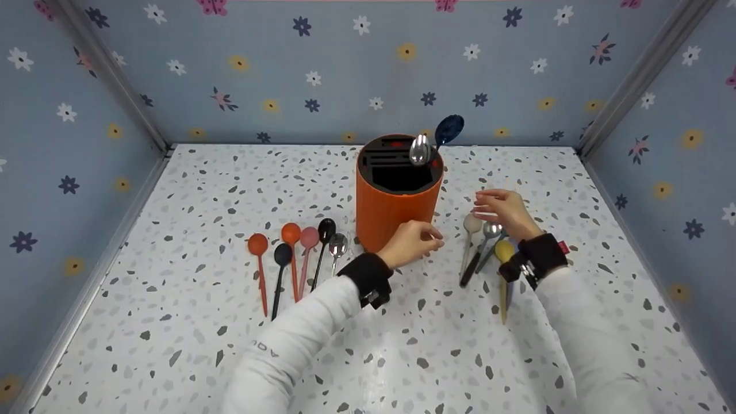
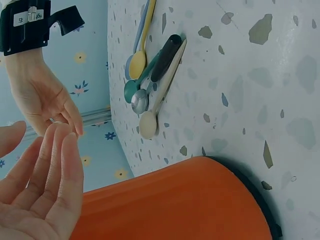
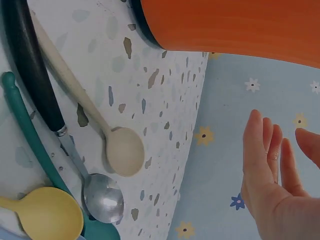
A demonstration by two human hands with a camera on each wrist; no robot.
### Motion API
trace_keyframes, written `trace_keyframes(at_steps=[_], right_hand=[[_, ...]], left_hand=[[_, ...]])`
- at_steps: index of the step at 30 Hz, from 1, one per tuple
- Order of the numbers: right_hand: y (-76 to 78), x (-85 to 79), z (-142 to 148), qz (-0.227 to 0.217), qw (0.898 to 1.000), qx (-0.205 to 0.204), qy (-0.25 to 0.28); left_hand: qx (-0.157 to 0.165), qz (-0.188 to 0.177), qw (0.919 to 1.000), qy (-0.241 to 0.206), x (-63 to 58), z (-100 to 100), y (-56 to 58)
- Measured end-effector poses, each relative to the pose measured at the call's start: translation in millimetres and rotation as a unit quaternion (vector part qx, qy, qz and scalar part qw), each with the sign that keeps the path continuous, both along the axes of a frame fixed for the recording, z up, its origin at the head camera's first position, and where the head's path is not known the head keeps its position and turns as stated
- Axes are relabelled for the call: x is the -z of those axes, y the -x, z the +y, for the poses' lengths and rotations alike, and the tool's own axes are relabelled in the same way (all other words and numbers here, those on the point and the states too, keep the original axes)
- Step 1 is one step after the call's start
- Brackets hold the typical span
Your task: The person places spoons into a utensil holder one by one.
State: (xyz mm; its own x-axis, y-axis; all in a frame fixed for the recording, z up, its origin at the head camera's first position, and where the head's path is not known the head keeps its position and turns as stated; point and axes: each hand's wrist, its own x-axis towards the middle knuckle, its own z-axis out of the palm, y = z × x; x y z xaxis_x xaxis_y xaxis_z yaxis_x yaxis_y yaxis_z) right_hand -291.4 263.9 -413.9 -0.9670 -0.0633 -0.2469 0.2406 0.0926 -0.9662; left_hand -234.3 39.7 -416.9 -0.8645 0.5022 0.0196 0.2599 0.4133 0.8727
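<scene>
My left hand [image 1: 411, 244] is in front of the orange utensil holder [image 1: 397, 215], holding nothing, fingers loosely bent. To its right my right hand [image 1: 506, 210] hovers over the spoon heads, also holding nothing; its fingers look fairly straight in the right wrist view. Beneath it lie a beige spoon [image 3: 125, 151], a metal spoon with a black handle [image 3: 104, 197], a teal spoon [image 3: 31, 125] and a yellow spoon [image 3: 50, 214]. A blue spoon [image 2: 128, 67] lies partly hidden beside the yellow one. In the holder stand a silver spoon [image 1: 420, 150] and a dark blue spoon [image 1: 449, 130].
Left of the holder lie several spoons: an orange one [image 1: 258, 245], a dark one [image 1: 282, 254], a red-orange one [image 1: 291, 233], a pink one [image 1: 309, 237], a black one [image 1: 326, 230] and a silver one [image 1: 338, 245]. Flowered walls [image 1: 339, 63] enclose the speckled table [image 1: 190, 190].
</scene>
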Motion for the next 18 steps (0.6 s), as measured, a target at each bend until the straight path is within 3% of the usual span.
trace_keyframes(at_steps=[12,18], right_hand=[[-0.4,32.5,11.1,-0.038,0.999,0.032,-0.011],[-3.6,46.7,11.4,-0.034,0.999,0.031,0.003]], left_hand=[[-0.020,-0.042,0.9989,0.000,23.1,2.5,-2.1],[-0.026,-0.048,0.9984,-0.010,36.1,6.9,-3.1]])
